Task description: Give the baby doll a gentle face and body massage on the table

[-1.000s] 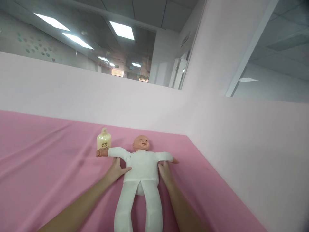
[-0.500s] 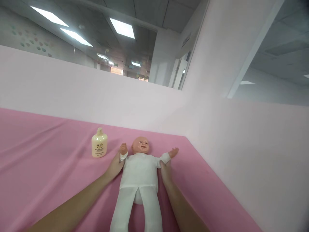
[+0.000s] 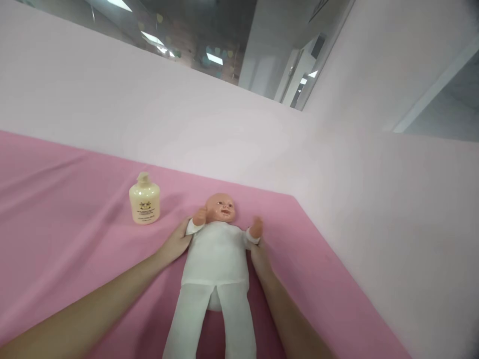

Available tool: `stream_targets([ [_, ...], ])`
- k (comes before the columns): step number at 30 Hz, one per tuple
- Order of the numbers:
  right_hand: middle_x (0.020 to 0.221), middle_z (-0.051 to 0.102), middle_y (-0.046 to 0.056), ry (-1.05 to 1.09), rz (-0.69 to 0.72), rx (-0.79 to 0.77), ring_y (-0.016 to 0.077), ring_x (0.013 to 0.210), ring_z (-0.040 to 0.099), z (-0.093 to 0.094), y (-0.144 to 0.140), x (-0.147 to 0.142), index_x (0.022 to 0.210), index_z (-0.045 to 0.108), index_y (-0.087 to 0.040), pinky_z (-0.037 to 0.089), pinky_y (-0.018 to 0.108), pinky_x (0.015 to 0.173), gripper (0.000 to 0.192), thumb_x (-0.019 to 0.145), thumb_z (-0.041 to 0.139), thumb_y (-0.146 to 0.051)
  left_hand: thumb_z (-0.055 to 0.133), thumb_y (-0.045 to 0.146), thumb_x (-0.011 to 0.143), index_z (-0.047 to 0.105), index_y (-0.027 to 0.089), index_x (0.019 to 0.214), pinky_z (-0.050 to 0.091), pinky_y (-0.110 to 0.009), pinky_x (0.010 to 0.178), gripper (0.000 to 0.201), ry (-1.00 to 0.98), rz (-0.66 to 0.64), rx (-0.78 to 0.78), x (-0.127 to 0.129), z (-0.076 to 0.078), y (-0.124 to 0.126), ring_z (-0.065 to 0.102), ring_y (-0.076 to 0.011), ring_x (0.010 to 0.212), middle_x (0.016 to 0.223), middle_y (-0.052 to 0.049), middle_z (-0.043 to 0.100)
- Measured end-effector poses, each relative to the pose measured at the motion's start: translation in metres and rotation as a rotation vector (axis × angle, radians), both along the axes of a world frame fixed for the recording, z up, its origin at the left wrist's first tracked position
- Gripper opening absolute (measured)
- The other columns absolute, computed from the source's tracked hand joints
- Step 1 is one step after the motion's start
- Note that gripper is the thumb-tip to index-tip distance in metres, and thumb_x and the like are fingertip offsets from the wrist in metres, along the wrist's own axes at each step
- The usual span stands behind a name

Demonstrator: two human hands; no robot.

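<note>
A baby doll (image 3: 216,254) in a white top and white trousers lies on its back on a pink cloth (image 3: 93,239), its head toward the wall. My left hand (image 3: 180,240) is closed round the doll's arm on the left side of the view, by the white sleeve. On the other side, my right hand (image 3: 260,255) grips the opposite arm near its cuff. Both doll hands stick up past my hands; the right-hand one is blurred. My fingers are partly hidden behind the sleeves.
A cream pump bottle (image 3: 145,203) with a dark printed label stands left of the doll's head. White walls (image 3: 187,124) meet in a corner behind and to the right of the cloth. Windows (image 3: 209,35) are set above.
The doll's forearms have swung inward, both of its hands now nearer the head and shoulders, with my hands still on the arms. My view has tilted down.
</note>
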State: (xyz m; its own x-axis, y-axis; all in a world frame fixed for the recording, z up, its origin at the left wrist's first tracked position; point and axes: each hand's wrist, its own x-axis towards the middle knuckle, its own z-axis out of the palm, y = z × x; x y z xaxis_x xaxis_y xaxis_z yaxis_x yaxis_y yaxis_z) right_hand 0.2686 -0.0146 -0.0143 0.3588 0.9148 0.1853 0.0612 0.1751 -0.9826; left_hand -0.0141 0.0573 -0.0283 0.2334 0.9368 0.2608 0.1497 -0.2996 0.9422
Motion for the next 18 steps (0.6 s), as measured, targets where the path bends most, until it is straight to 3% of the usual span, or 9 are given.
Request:
stream_targets([
  [6, 0.122, 0.074, 0.011, 0.190, -0.121, -0.167, 0.0324, 0.119, 0.066, 0.001, 0.000, 0.007, 0.116, 0.068, -0.019, 0.052, 0.047, 0.104, 0.051, 0.075, 0.072, -0.050, 0.068, 0.052, 0.086, 0.045, 0.018, 0.141, 0.047, -0.048, 0.108, 0.069, -0.108, 0.118, -0.087, 0.001, -0.010, 0.003, 0.061, -0.0325, 0.126, 0.134, -0.014, 0.065],
  [10, 0.131, 0.071, 0.011, 0.036, -0.069, -0.177, 0.0315, 0.127, 0.062, -0.002, 0.001, 0.008, 0.117, 0.069, -0.022, 0.046, 0.048, 0.111, 0.047, 0.080, 0.068, -0.051, 0.065, 0.051, 0.089, 0.046, 0.019, 0.145, 0.045, -0.050, 0.112, 0.067, -0.101, 0.067, -0.087, 0.001, -0.009, 0.002, 0.058, -0.0327, 0.131, 0.139, -0.014, 0.062],
  [13, 0.128, 0.072, 0.009, -0.118, 0.031, -0.097, 0.0291, 0.124, 0.063, 0.003, -0.002, 0.003, 0.115, 0.071, -0.024, 0.046, 0.047, 0.111, 0.038, 0.083, 0.061, -0.042, 0.062, 0.037, 0.089, 0.055, 0.023, 0.143, 0.039, -0.050, 0.118, 0.056, -0.037, -0.059, 0.005, 0.001, -0.003, -0.002, 0.054, -0.0314, 0.136, 0.145, -0.010, 0.061],
  [16, 0.129, 0.072, 0.008, -0.255, 0.101, -0.015, 0.0280, 0.124, 0.062, 0.009, -0.005, -0.003, 0.117, 0.072, -0.022, 0.043, 0.047, 0.113, 0.042, 0.079, 0.057, -0.030, 0.060, 0.027, 0.085, 0.062, 0.027, 0.140, 0.032, -0.052, 0.124, 0.054, 0.011, -0.130, 0.107, 0.000, 0.004, -0.006, 0.050, -0.0312, 0.141, 0.148, -0.007, 0.060],
  [18, 0.131, 0.071, 0.009, -0.261, 0.105, -0.008, 0.0284, 0.125, 0.061, 0.011, -0.006, -0.005, 0.121, 0.071, -0.021, 0.042, 0.047, 0.113, 0.046, 0.079, 0.056, -0.030, 0.061, 0.027, 0.084, 0.062, 0.025, 0.140, 0.034, -0.053, 0.122, 0.056, -0.016, -0.135, 0.082, 0.000, 0.009, -0.009, 0.050, -0.0326, 0.141, 0.147, -0.007, 0.061],
])
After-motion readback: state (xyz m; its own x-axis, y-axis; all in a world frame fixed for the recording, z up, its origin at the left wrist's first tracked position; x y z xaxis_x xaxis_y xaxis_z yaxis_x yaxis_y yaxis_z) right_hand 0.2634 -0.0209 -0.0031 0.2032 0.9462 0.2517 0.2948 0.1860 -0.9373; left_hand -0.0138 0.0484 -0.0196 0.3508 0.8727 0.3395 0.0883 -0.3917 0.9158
